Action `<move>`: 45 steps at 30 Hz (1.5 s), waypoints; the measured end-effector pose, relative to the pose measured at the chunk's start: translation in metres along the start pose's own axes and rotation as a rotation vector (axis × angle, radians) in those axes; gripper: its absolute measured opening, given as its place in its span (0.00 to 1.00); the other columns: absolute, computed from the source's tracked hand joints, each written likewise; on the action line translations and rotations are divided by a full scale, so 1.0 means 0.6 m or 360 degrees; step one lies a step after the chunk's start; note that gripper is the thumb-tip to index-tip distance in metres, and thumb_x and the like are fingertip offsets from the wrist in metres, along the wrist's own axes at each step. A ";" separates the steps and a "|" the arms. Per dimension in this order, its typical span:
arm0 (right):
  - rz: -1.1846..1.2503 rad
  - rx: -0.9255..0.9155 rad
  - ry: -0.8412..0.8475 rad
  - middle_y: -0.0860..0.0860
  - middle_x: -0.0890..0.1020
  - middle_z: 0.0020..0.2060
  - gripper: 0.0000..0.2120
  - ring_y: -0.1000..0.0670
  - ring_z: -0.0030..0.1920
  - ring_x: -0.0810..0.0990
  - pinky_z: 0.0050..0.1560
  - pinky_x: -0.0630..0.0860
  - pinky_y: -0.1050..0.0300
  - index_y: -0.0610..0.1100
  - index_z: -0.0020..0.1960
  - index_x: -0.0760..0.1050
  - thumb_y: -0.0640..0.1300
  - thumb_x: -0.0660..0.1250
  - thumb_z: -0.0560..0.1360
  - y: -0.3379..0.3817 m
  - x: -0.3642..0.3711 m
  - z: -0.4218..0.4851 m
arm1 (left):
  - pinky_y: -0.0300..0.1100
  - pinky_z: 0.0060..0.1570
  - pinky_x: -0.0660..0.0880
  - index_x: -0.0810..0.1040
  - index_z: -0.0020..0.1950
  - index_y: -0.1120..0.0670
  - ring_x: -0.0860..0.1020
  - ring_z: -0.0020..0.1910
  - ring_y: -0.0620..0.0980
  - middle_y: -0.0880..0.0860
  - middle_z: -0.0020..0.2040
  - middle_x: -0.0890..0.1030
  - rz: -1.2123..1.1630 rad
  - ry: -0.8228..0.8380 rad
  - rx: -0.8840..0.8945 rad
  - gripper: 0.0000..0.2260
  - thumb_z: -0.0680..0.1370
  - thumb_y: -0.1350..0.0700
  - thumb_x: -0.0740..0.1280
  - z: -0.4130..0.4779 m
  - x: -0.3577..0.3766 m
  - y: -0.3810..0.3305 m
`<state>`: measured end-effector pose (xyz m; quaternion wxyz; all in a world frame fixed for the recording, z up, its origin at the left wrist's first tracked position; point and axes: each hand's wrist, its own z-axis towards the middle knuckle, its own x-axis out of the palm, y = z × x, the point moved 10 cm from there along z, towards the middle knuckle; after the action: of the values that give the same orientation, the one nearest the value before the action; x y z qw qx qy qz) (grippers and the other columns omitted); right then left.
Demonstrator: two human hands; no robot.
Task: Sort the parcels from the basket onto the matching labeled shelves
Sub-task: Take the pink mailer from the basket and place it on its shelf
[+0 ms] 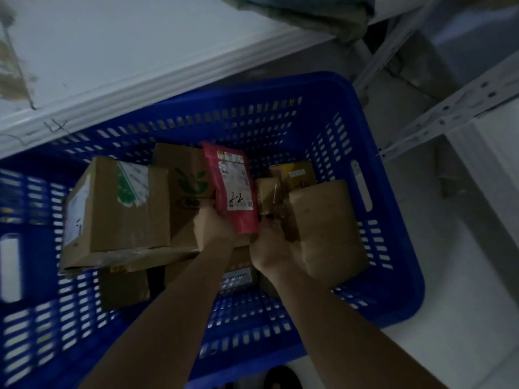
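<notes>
A blue slotted plastic basket (pixel 393 248) stands on the floor with several cardboard parcels inside. Both my arms reach down into it. My left hand (pixel 214 227) grips the lower edge of a pink pouch parcel (pixel 234 189) with a white label marked in black pen, and holds it upright. My right hand (pixel 273 248) is at the pouch's lower right corner, beside a plain brown box (pixel 325 228); its fingers are curled, and what they hold is hidden. A large box with green print (pixel 118 203) lies at the left.
A white shelf board (pixel 112 51) runs across the top left, just behind the basket. White perforated metal shelf posts (pixel 449 108) stand at the right. Small brown boxes (pixel 297 175) sit at the basket's far side. Pale floor shows at the lower right.
</notes>
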<state>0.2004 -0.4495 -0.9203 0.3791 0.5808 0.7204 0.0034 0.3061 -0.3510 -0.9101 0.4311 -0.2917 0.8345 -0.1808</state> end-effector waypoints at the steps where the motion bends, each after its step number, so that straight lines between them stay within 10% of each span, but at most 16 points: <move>1: 0.0041 0.0038 0.0002 0.43 0.73 0.67 0.20 0.44 0.65 0.73 0.66 0.71 0.53 0.41 0.72 0.64 0.41 0.55 0.81 -0.004 -0.004 -0.006 | 0.45 0.48 0.72 0.72 0.63 0.58 0.77 0.55 0.60 0.60 0.58 0.79 -0.0062 0.0020 0.0055 0.16 0.76 0.68 0.58 -0.006 -0.005 -0.004; 9: 0.0633 0.0195 -0.0110 0.39 0.82 0.51 0.12 0.37 0.50 0.82 0.52 0.80 0.40 0.35 0.55 0.77 0.40 0.57 0.81 0.022 -0.071 -0.093 | 0.33 0.44 0.75 0.64 0.74 0.50 0.77 0.56 0.49 0.49 0.58 0.77 -0.0417 0.0334 0.0281 0.29 0.76 0.72 0.56 -0.092 -0.075 -0.044; 14: 0.0757 0.0008 -0.0302 0.52 0.78 0.37 0.09 0.57 0.34 0.74 0.28 0.67 0.72 0.48 0.40 0.70 0.40 0.61 0.79 0.080 -0.188 -0.194 | 0.27 0.31 0.74 0.58 0.73 0.39 0.76 0.40 0.34 0.45 0.54 0.75 -0.0584 0.0368 0.0320 0.33 0.78 0.72 0.55 -0.185 -0.147 -0.145; 19: 0.0809 -0.0127 -0.0400 0.49 0.75 0.30 0.09 0.52 0.29 0.72 0.27 0.68 0.67 0.40 0.42 0.76 0.42 0.61 0.78 0.144 -0.336 -0.326 | 0.54 0.61 0.74 0.75 0.66 0.54 0.78 0.58 0.58 0.58 0.62 0.78 -0.1351 0.0641 0.0001 0.19 0.80 0.46 0.58 -0.330 -0.218 -0.281; 23: 0.0894 -0.0272 -0.0483 0.49 0.76 0.35 0.10 0.49 0.34 0.74 0.37 0.74 0.51 0.47 0.39 0.69 0.40 0.60 0.78 0.207 -0.459 -0.452 | 0.56 0.57 0.77 0.76 0.64 0.57 0.79 0.58 0.58 0.58 0.59 0.81 -0.1520 0.0640 0.0068 0.24 0.77 0.41 0.62 -0.443 -0.309 -0.395; 26: 0.0989 -0.0480 -0.0626 0.49 0.80 0.43 0.04 0.48 0.44 0.80 0.49 0.81 0.45 0.41 0.54 0.70 0.36 0.58 0.80 0.270 -0.564 -0.579 | 0.43 0.36 0.81 0.79 0.57 0.52 0.84 0.44 0.49 0.51 0.46 0.86 -0.1431 0.0519 0.0329 0.16 0.78 0.43 0.61 -0.538 -0.404 -0.497; 29: 0.0961 -0.0704 -0.0878 0.56 0.77 0.39 0.05 0.57 0.39 0.77 0.40 0.80 0.55 0.44 0.52 0.71 0.39 0.57 0.81 0.322 -0.670 -0.720 | 0.46 0.54 0.77 0.72 0.67 0.50 0.80 0.53 0.52 0.49 0.54 0.81 -0.1059 0.0336 0.0766 0.15 0.81 0.54 0.59 -0.660 -0.506 -0.604; 32: 0.1063 -0.0910 -0.1020 0.58 0.76 0.39 0.11 0.61 0.39 0.76 0.36 0.72 0.70 0.54 0.44 0.66 0.40 0.58 0.81 0.363 -0.768 -0.890 | 0.39 0.47 0.78 0.69 0.61 0.38 0.81 0.49 0.45 0.42 0.50 0.81 -0.0857 0.0340 0.1169 0.16 0.82 0.58 0.57 -0.819 -0.605 -0.708; 45: 0.0722 -0.1456 -0.1776 0.57 0.80 0.46 0.12 0.56 0.46 0.82 0.48 0.82 0.51 0.49 0.59 0.66 0.40 0.64 0.78 0.430 -1.074 -1.628 | 0.29 0.29 0.75 0.61 0.75 0.48 0.76 0.35 0.45 0.49 0.40 0.75 -0.0780 0.0174 0.2313 0.27 0.79 0.66 0.59 -1.414 -0.953 -0.942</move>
<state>-0.0973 -0.4808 0.2403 0.8808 0.4152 0.2110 0.0853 0.0550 -0.3729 0.2313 0.4203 -0.1025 0.4376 -0.7882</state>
